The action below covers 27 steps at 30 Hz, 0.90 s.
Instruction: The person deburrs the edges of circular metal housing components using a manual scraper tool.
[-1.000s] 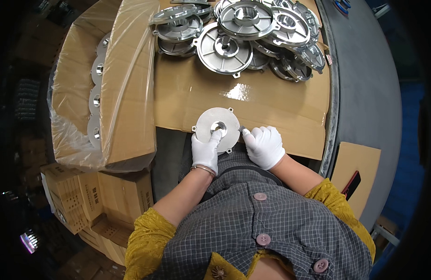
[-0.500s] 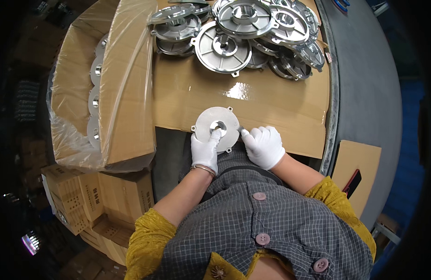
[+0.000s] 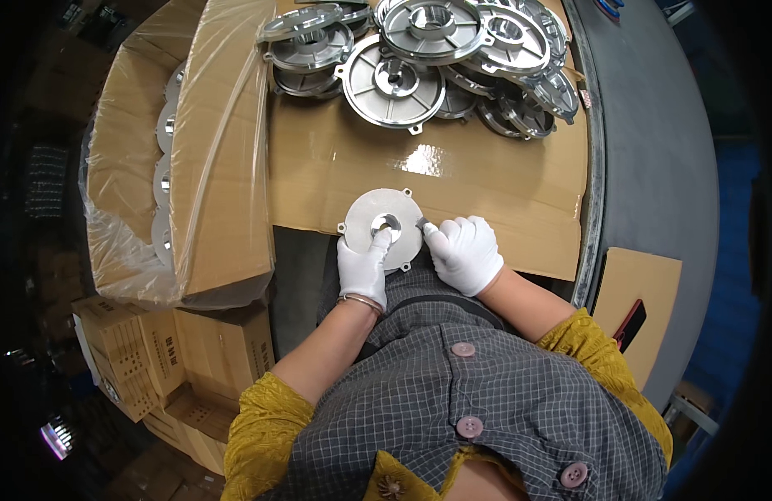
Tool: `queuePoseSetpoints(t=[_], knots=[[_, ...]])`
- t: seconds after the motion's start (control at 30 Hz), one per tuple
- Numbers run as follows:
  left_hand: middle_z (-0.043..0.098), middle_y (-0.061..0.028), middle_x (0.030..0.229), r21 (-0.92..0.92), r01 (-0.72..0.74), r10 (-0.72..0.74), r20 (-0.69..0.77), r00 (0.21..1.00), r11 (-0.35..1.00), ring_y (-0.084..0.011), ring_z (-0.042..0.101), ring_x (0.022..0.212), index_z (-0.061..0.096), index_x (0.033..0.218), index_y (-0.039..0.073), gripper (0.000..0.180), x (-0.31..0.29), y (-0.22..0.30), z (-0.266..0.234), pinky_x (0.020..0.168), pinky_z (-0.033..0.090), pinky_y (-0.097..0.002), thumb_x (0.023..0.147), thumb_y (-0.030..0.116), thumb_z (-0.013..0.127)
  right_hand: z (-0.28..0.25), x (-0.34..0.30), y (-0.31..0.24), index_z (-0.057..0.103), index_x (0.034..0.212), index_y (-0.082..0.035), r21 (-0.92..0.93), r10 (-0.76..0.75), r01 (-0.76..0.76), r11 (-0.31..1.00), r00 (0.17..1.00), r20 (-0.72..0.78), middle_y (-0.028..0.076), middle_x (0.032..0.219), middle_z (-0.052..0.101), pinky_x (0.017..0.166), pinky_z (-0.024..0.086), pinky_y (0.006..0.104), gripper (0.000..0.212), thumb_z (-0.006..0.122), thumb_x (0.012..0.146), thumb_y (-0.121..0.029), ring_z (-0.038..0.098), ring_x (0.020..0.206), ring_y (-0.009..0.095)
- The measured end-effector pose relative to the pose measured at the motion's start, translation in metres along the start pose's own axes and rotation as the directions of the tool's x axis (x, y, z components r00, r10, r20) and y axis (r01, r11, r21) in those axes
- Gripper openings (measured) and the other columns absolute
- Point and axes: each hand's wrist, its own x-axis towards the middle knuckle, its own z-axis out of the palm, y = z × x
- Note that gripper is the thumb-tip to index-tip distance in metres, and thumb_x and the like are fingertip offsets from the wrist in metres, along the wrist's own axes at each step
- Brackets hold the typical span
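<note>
A round pale-grey metal end cover (image 3: 365, 210) with a central bored hole and small lugs on its rim is tilted up above my lap, at the front edge of the cardboard. My white-gloved left hand (image 3: 363, 271) grips its lower left part, thumb at the central hole. On the cover's right side, my gloved right hand (image 3: 468, 257) is closed round a small grey flat-tipped tool (image 3: 422, 222), mostly hidden in the fingers. Its tip touches or nearly touches the rim; its exact kind does not show.
Several shiny metal end covers (image 3: 394, 79) lie heaped at the back of the cardboard sheet (image 3: 344, 167). To the left stands a plastic-lined carton (image 3: 223, 167) with a row of covers inside. Below it is an open brown box (image 3: 210, 367). A phone-like red-and-black object (image 3: 630, 324) rests at the right.
The tool tip and my right hand have slid slightly up along the cover's right rim. My left hand keeps its hold. The whole view has shifted a little.
</note>
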Motion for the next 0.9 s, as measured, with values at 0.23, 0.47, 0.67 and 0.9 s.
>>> queuePoseSetpoints(t=[0.23, 0.47, 0.67, 0.9], knots=[[0.062, -0.0113, 0.112, 0.024, 0.007, -0.006, -0.022, 1.000, 1.000, -0.0201, 0.065, 0.096, 0.053, 0.122, -0.001, 0.037, 0.001, 0.000, -0.001, 0.080, 0.057, -0.0319, 0.088, 0.006, 0.066, -0.001, -0.003, -0.001, 0.062, 0.098, -0.009, 0.027, 0.039, -0.041, 0.999, 0.998, 0.050, 0.004, 0.067, 0.052, 0.056, 0.040, 0.0373, 0.023, 0.061, 0.076, -0.012, 0.053, 0.059, 0.023], [0.060, -0.0118, 0.116, -0.038, 0.034, -0.033, 0.014, 0.999, 0.999, -0.0203, 0.064, 0.098, 0.047, 0.126, 0.000, 0.043, 0.001, 0.004, -0.003, 0.081, 0.057, -0.0324, 0.087, 0.003, 0.066, -0.017, 0.007, 0.004, 0.061, 0.096, -0.006, 0.333, 0.224, -0.255, 0.908, 0.966, 0.129, 0.013, 0.074, 0.063, 0.062, 0.049, 0.0431, 0.013, 0.062, 0.085, -0.014, 0.062, 0.066, 0.034], [0.062, -0.0138, 0.107, 0.368, -0.258, 0.253, 0.064, 0.965, 0.893, -0.0158, 0.063, 0.094, 0.046, 0.116, -0.002, 0.044, -0.031, 0.051, -0.006, 0.082, 0.053, -0.0292, 0.082, 0.005, 0.073, -0.012, -0.022, 0.015, 0.055, 0.118, 0.000, 0.524, 0.517, -0.389, 0.758, 0.848, -0.118, 0.018, 0.092, 0.067, 0.072, 0.053, 0.0368, 0.036, 0.064, 0.083, -0.002, 0.066, 0.080, 0.034], [0.057, -0.0097, 0.078, 0.265, -0.877, 0.422, 0.903, 0.080, -0.401, -0.0282, 0.060, 0.069, 0.059, 0.089, 0.011, 0.017, -0.002, 0.064, -0.043, 0.066, 0.052, -0.0396, 0.073, 0.012, 0.064, -0.018, -0.013, 0.011, 0.059, 0.112, -0.004, 0.494, 0.538, -0.412, 0.766, 0.831, -0.140, 0.018, 0.090, 0.065, 0.073, 0.053, 0.0360, 0.032, 0.065, 0.081, 0.000, 0.065, 0.080, 0.034]])
